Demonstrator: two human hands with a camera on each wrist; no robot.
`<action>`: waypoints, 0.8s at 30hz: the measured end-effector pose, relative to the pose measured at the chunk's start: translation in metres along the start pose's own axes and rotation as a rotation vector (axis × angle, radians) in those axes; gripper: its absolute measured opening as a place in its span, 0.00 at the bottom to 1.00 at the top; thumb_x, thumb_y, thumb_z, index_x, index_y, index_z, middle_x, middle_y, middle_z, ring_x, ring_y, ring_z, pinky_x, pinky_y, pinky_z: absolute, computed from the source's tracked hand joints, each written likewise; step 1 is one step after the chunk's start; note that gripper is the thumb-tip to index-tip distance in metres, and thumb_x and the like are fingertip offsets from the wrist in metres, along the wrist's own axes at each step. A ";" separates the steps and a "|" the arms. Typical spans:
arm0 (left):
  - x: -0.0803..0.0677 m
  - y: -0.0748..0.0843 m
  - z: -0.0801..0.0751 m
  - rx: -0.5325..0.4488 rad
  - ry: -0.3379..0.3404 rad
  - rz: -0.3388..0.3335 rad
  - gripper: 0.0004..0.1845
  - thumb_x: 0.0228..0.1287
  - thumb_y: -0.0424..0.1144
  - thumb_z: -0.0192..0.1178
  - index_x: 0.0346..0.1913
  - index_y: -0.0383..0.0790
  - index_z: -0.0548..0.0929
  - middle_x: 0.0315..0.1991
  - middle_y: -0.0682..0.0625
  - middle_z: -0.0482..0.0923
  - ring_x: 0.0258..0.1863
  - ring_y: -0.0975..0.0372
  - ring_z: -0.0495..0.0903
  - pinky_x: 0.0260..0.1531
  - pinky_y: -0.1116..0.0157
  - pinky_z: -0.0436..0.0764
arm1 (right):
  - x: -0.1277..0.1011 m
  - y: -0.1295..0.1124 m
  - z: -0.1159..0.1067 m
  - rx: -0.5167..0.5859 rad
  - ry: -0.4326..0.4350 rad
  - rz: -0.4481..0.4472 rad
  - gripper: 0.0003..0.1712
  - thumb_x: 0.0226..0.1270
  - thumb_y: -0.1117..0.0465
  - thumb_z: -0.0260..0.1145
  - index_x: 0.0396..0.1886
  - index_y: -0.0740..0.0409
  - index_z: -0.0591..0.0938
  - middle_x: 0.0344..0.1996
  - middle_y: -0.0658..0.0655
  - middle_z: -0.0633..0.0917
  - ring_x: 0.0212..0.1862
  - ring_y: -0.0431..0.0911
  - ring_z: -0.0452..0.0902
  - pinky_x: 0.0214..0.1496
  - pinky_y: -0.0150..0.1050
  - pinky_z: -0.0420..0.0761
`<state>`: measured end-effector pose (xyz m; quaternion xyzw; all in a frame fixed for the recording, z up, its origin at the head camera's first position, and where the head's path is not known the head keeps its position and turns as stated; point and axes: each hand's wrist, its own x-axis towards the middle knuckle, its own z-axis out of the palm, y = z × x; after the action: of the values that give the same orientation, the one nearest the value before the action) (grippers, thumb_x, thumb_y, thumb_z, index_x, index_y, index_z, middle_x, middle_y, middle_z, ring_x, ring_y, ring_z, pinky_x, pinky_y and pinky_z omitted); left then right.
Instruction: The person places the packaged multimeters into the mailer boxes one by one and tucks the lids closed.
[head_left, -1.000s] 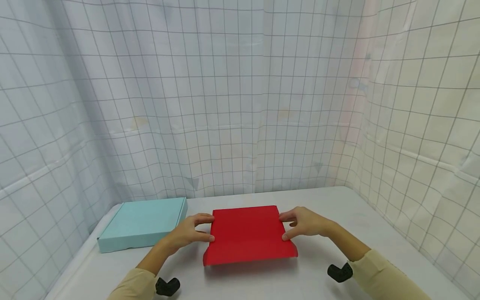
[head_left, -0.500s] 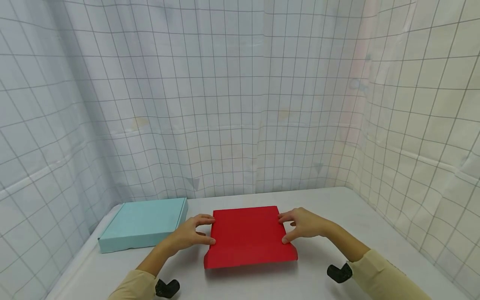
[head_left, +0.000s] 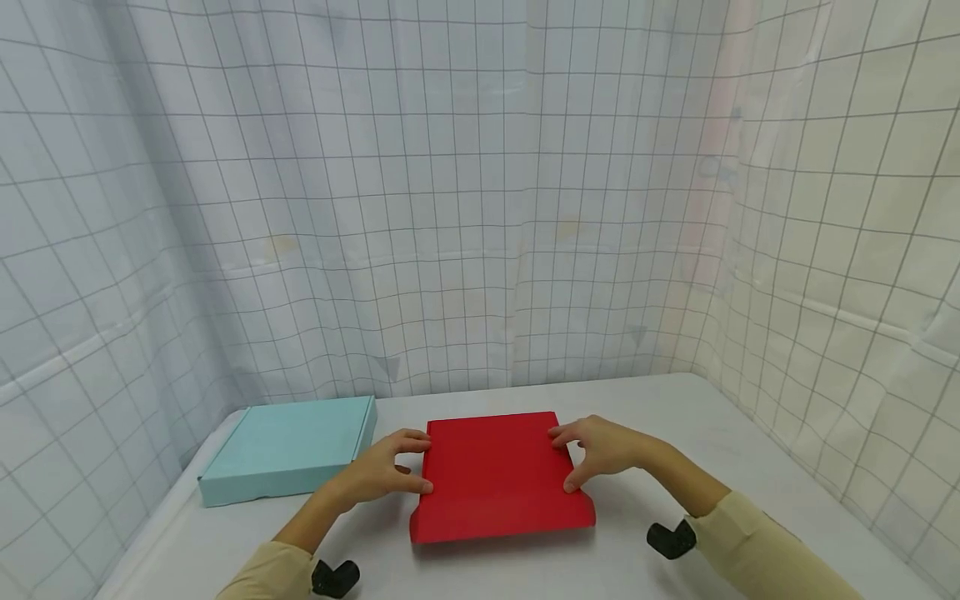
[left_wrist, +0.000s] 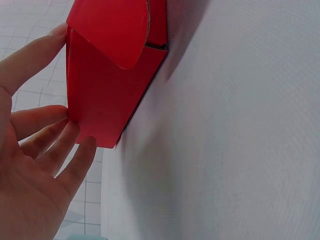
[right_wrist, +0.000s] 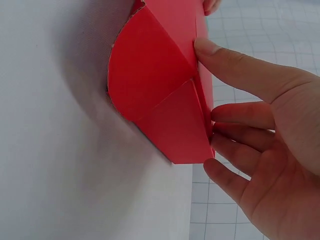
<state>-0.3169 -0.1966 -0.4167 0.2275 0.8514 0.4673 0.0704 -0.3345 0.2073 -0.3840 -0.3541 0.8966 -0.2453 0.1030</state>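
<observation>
- Front lip of red box [head_left: 498, 473]: sits lower than a second ago, nearly flat to the worktop [head_left: 675, 417]. Judgement: the lid is being pressed shut and closure is close to done.
- Left hand [head_left: 375, 475]: fingers [left_wrist: 47, 145] gently bent, tips against the box's left side wall, thumb along its edge; a side clamp rather than a wrap.
- Right hand [head_left: 607, 450]: fingers [right_wrist: 235, 150] likewise bent, tips on the right side wall, thumb on the top edge beside the rounded flap.
- Box position: between both hands, centre of worktop; whether the flaps are fully tucked is unclear.
- Light blue box [head_left: 288, 454]: further left, closed, apart from both hands.
</observation>
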 end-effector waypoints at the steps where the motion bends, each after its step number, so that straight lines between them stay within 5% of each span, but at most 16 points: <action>1: 0.000 0.000 0.001 0.002 0.003 -0.002 0.43 0.54 0.42 0.79 0.71 0.31 0.71 0.69 0.38 0.68 0.67 0.38 0.68 0.53 0.49 0.83 | 0.000 -0.001 0.000 -0.007 -0.003 0.001 0.37 0.58 0.55 0.81 0.64 0.67 0.81 0.70 0.61 0.75 0.70 0.61 0.69 0.63 0.57 0.79; 15: 0.001 -0.004 0.005 -0.040 0.021 -0.009 0.43 0.55 0.38 0.79 0.71 0.28 0.70 0.70 0.37 0.66 0.68 0.38 0.67 0.56 0.49 0.82 | 0.010 -0.014 -0.003 -0.170 -0.077 0.081 0.39 0.55 0.53 0.83 0.66 0.60 0.81 0.64 0.54 0.81 0.64 0.51 0.75 0.59 0.45 0.81; 20: -0.007 0.003 0.010 -0.010 0.102 -0.126 0.46 0.53 0.41 0.80 0.72 0.29 0.70 0.68 0.37 0.69 0.62 0.41 0.74 0.51 0.47 0.84 | 0.018 -0.023 -0.006 -0.249 -0.118 0.081 0.38 0.53 0.54 0.83 0.65 0.58 0.83 0.51 0.45 0.84 0.49 0.40 0.77 0.49 0.37 0.82; 24: -0.015 0.008 0.018 0.087 0.183 -0.253 0.45 0.52 0.47 0.81 0.70 0.32 0.74 0.64 0.41 0.75 0.54 0.49 0.80 0.46 0.48 0.86 | 0.024 -0.030 -0.008 -0.304 -0.139 0.102 0.37 0.52 0.52 0.84 0.62 0.59 0.85 0.47 0.44 0.85 0.46 0.39 0.77 0.47 0.35 0.82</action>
<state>-0.2948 -0.1859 -0.4217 0.0776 0.8956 0.4362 0.0408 -0.3371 0.1743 -0.3621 -0.3358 0.9308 -0.0765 0.1221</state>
